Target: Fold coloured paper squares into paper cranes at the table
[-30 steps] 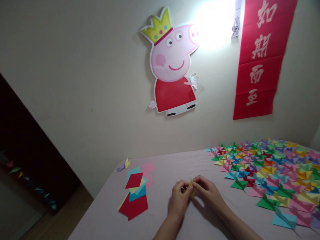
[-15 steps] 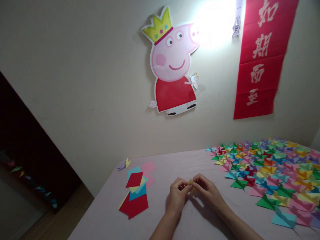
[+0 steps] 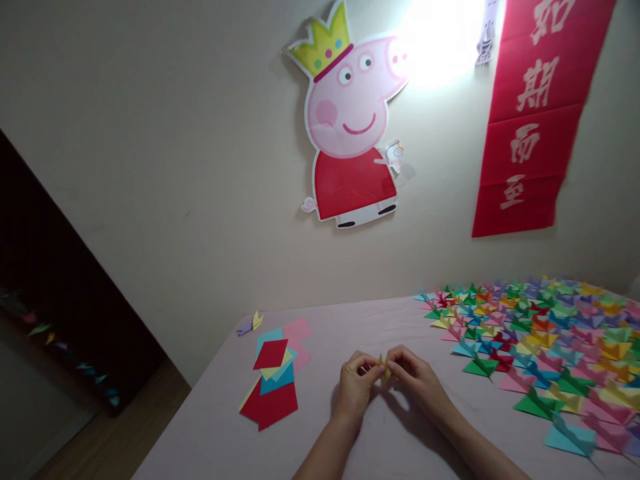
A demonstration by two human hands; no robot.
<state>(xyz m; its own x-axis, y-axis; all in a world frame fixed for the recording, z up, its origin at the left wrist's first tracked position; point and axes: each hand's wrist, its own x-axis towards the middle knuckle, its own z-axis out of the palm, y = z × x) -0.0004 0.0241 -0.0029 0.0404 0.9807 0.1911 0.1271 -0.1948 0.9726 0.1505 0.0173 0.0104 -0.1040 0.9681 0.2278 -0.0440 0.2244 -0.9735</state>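
A small folded piece of yellow paper (image 3: 385, 371) is pinched between my two hands, just above the pink tablecloth. My left hand (image 3: 358, 379) grips its left side with thumb and index finger. On the other side, my right hand (image 3: 411, 373) pinches it the same way. The fingertips cover much of the paper, so its exact folded shape is hard to make out. To the left lies a loose pile of coloured paper squares, with a red sheet (image 3: 278, 404) at the near end and a blue sheet (image 3: 278, 380) beside it.
Rows of colourful folded paper cranes (image 3: 537, 403) cover the right side of the table (image 3: 210, 433). Two small folded pieces, one yellow (image 3: 257, 321) and one purple (image 3: 245, 329), lie at the far left corner. A pig cutout (image 3: 354, 187) and a red banner (image 3: 525, 153) hang on the wall.
My fingers have shifted slightly on the yellow paper, which now shows as a taller, narrow shape between them. The whole view has tilted a little.
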